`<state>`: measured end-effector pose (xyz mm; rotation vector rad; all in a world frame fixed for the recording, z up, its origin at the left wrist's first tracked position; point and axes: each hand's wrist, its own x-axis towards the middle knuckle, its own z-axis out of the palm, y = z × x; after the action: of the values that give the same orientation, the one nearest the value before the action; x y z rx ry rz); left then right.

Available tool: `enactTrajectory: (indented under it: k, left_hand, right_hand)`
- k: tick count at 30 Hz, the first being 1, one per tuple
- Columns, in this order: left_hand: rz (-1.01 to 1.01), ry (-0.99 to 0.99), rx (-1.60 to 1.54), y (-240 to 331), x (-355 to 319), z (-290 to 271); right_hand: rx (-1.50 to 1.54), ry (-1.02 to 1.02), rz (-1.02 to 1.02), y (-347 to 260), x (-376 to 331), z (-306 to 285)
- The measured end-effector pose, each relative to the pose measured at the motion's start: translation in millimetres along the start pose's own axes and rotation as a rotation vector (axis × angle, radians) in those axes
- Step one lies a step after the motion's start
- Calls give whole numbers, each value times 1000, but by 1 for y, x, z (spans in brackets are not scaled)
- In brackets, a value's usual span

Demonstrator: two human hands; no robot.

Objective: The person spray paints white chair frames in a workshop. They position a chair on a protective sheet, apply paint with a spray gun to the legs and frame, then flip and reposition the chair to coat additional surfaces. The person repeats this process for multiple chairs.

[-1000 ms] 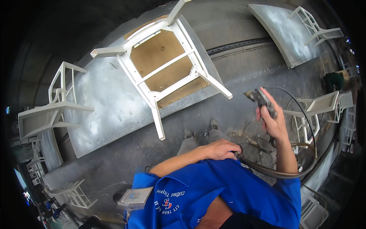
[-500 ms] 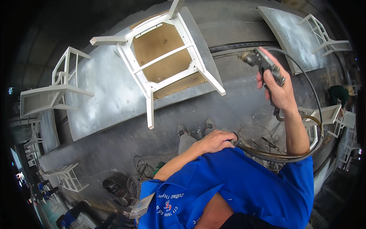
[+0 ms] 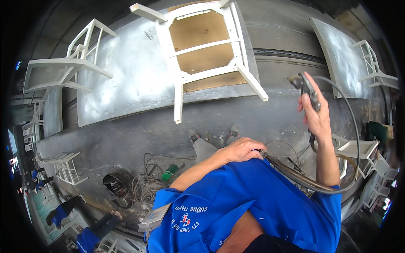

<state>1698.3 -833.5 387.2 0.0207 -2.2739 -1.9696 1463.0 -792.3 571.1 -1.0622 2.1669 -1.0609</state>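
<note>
My right hand [image 3: 317, 118] is raised at the right, its fingers wrapped round a metal spray gun [image 3: 307, 90] with the nozzle pointing left. A dark hose runs from the gun and loops round my right forearm. At my waist, my left hand [image 3: 245, 150] is closed on the hose [image 3: 291, 169] in front of my blue shirt. Beyond my hands, a white chair frame [image 3: 206, 76] lies with its underside showing and legs sticking out, round a brown seat panel [image 3: 200, 38]. It rests on a grey, paint-marked board [image 3: 126, 101]. The gun is apart from the chair.
White chairs stand on the left [image 3: 63, 67] and on a board [image 3: 337, 55] at the far right. Coiled hoses [image 3: 145, 185], a dark drum [image 3: 118, 183] and a green object [image 3: 170, 172] lie near my left elbow. People work at lower left; another person [image 3: 375, 134] is at right.
The view has turned, so the chair sits higher and farther right in it. The spray gun in my right hand is lower and farther from the chair. My left hand keeps its hold.
</note>
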Motion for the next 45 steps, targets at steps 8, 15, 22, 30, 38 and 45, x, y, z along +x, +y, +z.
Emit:
enactTrajectory:
  k: [8,15,22,30,38,45]
  left_hand:
    - [-27,68,-21,7,-101,-62]
    - [-53,133,-92,0,-161,-91]
    - [17,95,-74,-7,-163,-88]
    - [-107,94,-25,-1,-154,-79]
    - [-270,159,39,6,-157,-74]
    - [-315,106,34,7,-153,-79]
  right_hand:
    - [109,-300,-161,-108,28,101]
    - [113,-383,-49,-145,13,153]
    - [-31,-98,110,-90,-2,139]
    - [7,-263,177,5,3,204]
    - [65,-327,168,41,0,234]
    - [-16,-28,172,79,-7,201]
